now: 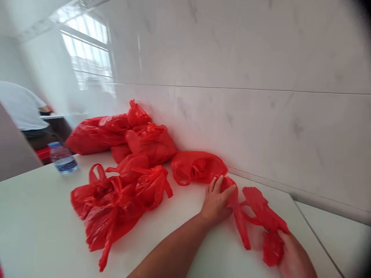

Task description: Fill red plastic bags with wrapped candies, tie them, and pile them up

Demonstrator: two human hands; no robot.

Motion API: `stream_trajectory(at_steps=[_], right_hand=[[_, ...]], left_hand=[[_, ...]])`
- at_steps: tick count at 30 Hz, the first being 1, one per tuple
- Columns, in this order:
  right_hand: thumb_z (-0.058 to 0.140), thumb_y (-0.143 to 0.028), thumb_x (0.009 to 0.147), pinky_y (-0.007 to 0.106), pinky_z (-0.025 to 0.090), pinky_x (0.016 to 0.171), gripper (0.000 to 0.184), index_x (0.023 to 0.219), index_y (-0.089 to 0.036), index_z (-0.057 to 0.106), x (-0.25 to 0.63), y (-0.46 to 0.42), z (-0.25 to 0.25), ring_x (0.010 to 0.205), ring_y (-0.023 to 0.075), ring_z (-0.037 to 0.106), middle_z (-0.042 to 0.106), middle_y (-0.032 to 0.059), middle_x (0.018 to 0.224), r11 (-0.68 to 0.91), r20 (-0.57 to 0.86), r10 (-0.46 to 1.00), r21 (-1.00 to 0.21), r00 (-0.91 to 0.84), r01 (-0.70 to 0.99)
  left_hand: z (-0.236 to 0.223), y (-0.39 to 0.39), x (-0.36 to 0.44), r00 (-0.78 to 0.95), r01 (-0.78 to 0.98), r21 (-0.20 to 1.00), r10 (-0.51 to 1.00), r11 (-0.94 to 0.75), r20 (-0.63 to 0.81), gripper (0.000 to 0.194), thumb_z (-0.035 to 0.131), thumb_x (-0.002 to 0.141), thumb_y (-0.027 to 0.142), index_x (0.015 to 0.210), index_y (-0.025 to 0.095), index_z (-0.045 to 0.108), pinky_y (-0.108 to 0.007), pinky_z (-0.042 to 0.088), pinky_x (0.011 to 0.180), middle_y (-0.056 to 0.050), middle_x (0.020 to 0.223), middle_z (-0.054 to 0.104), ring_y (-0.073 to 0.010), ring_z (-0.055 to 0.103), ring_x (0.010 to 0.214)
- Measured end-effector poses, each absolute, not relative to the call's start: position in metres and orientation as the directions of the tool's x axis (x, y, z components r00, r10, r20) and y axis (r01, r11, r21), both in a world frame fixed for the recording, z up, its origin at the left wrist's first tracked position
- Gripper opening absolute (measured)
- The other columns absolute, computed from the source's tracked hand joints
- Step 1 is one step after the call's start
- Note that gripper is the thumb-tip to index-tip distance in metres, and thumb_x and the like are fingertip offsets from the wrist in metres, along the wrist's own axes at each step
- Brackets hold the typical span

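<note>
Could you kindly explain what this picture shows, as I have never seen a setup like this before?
Of course. There is no machine here: a person works with two bare hands, and the single picture comes from a camera worn on their head, looking forward and down. On the smooth white tabletop lie several bunched, shiny red plastic bags, and a clear plastic bottle with a blue cap stands to their left. The left hand touches a narrow, crumpled red plastic bag. The right hand, rather blurred, holds loose, crinkled red plastic; whether the two pieces are joined is unclear. Another person in a white shirt is at the far left.
</note>
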State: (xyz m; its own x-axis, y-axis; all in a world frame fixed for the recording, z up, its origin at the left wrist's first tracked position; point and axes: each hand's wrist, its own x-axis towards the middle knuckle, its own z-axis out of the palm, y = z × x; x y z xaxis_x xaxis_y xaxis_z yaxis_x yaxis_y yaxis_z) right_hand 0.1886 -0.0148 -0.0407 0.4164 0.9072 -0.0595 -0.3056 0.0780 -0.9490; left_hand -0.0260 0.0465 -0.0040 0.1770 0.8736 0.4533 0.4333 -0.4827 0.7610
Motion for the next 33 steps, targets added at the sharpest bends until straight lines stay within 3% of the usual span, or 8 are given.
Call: stream_trajectory(at_steps=[3, 7, 11, 14, 18, 22, 25, 33], right_hand=[[0.077, -0.035, 0.058, 0.021, 0.052, 0.055, 0.041, 0.092, -0.017, 0.066, 0.184, -0.043, -0.034, 0.067, 0.0142, 0.062, 0.068, 0.0012, 0.078, 0.016, -0.145, 0.874, -0.946, 0.465, -0.325], [0.077, -0.039, 0.062, 0.021, 0.051, 0.054, 0.046, 0.1, -0.019, 0.06, 0.178, -0.076, -0.024, 0.064, 0.0147, 0.063, 0.067, -0.0007, 0.07, -0.03, -0.17, 0.882, -0.951, 0.438, -0.308], [0.078, -0.04, 0.062, 0.024, 0.052, 0.06, 0.051, 0.103, -0.02, 0.055, 0.177, -0.083, -0.017, 0.068, 0.0158, 0.065, 0.068, 0.0003, 0.072, 0.035, -0.139, 0.891, -0.929, 0.432, -0.37], [0.077, -0.041, 0.063, 0.025, 0.051, 0.061, 0.045, 0.097, -0.019, 0.057, 0.179, -0.081, -0.015, 0.069, 0.0161, 0.065, 0.068, 0.0009, 0.072, 0.057, -0.118, 0.91, -0.913, 0.397, -0.403], [0.071, -0.047, 0.07, 0.024, 0.048, 0.055, 0.035, 0.087, -0.019, 0.059, 0.173, -0.083, -0.014, 0.06, 0.0153, 0.062, 0.066, 0.0002, 0.066, 0.077, -0.076, 0.929, -0.917, 0.361, -0.391], [0.065, -0.05, 0.077, 0.021, 0.042, 0.046, 0.031, 0.077, -0.019, 0.059, 0.174, -0.085, -0.015, 0.051, 0.0109, 0.054, 0.06, -0.0021, 0.059, 0.077, -0.048, 0.95, -0.922, 0.31, -0.379], [0.065, -0.046, 0.077, 0.018, 0.033, 0.035, 0.03, 0.067, -0.019, 0.056, 0.193, -0.082, -0.016, 0.04, 0.008, 0.045, 0.052, -0.0046, 0.048, 0.073, -0.121, 0.958, -0.774, 0.261, -0.628], [0.067, -0.011, 0.069, 0.013, 0.042, 0.043, 0.024, 0.06, -0.021, 0.047, 0.237, -0.081, -0.024, 0.042, 0.0034, 0.046, 0.05, -0.0106, 0.049, 0.194, -0.093, 0.964, -0.396, 0.25, -0.897]], left_hand=[[-0.013, 0.044, -0.024, 0.402, 0.743, 0.417, 0.847, -0.524, 0.348, 0.061, 0.067, 0.066, 0.028, 0.124, 0.04, 0.053, -0.058, 0.023, 0.106, 0.0, 0.153, 0.025, -0.0357, 0.019, 0.138], [-0.019, 0.048, -0.025, 0.337, 0.813, 0.381, 0.89, -0.439, 0.308, 0.062, 0.062, 0.072, 0.042, 0.131, 0.029, 0.049, -0.067, 0.019, 0.102, -0.01, 0.154, 0.022, -0.0411, 0.014, 0.139], [-0.011, 0.042, -0.021, 0.229, 0.853, 0.36, 0.89, -0.378, 0.394, 0.066, 0.05, 0.079, 0.02, 0.142, 0.017, 0.032, -0.068, 0.013, 0.103, -0.016, 0.155, 0.011, -0.0402, 0.003, 0.141], [-0.003, 0.017, -0.013, 0.267, 0.821, 0.261, 0.745, -0.508, 0.611, 0.064, 0.044, 0.079, 0.009, 0.141, 0.019, 0.033, -0.06, 0.016, 0.108, -0.014, 0.153, 0.022, -0.0341, 0.011, 0.141], [0.0, -0.027, 0.003, 0.538, 0.555, 0.061, 0.414, -0.829, 0.735, 0.054, 0.056, 0.081, 0.031, 0.131, 0.016, 0.044, -0.053, 0.028, 0.106, -0.019, 0.143, 0.039, -0.0334, 0.03, 0.135], [-0.005, -0.042, 0.012, 0.605, 0.54, 0.143, 0.5, -0.83, 0.619, 0.022, 0.048, 0.086, 0.019, 0.105, 0.021, 0.059, -0.049, 0.035, 0.101, -0.006, 0.095, 0.068, -0.0214, 0.062, 0.091], [-0.007, -0.032, 0.002, 0.606, 0.6, 0.163, 0.579, -0.783, 0.546, 0.027, 0.04, 0.085, 0.007, 0.083, 0.022, 0.062, -0.044, 0.039, 0.095, 0.002, 0.066, 0.063, -0.0147, 0.059, 0.064], [-0.008, -0.004, -0.043, 0.426, 0.741, 0.214, 0.692, -0.636, 0.583, 0.028, 0.035, 0.088, 0.009, 0.094, 0.019, 0.06, -0.042, 0.042, 0.085, -0.005, 0.08, 0.069, -0.0196, 0.062, 0.071]])
